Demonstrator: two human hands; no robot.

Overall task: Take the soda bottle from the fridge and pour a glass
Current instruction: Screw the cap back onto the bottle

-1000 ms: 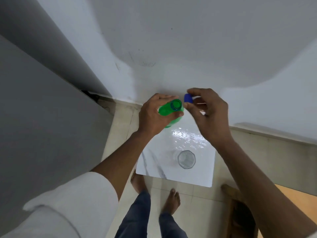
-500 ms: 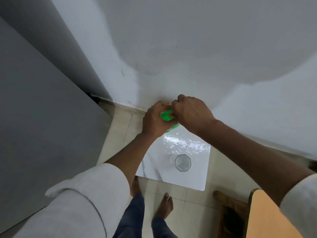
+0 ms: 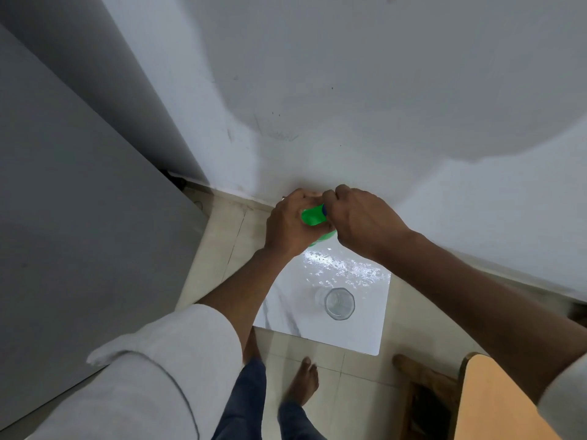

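- My left hand (image 3: 290, 225) is wrapped around the upper part of the translucent green plastic soda bottle (image 3: 313, 216), fingers clenched on its shoulder and neck.
- My right hand (image 3: 360, 222) is closed over the top of the bottle, fingers curled down on the small blue screw cap (image 3: 324, 209), of which only a sliver shows between my two hands.
- Most of the bottle is hidden by my hands; a green strip of it also shows below my right palm.
- I hold the bottle above the far edge of the glossy white marble-patterned tabletop (image 3: 286, 309), close to the pale wall (image 3: 349, 90).
- The clear faceted drinking glass (image 3: 339, 303) stands upright on that tabletop, nearer to me than the bottle and well apart from both hands; I cannot tell how much liquid is in it.
- A bright patch of light glares on the tabletop between the bottle and the glass.
- The flat grey fridge side (image 3: 79, 233) fills the left of the view.
- My rolled white sleeve (image 3: 165, 369) covers my left upper arm, and my bare feet stand on the beige floor tiles (image 3: 349, 392) below the table.
- A wooden chair (image 3: 492, 401) sits at the lower right.
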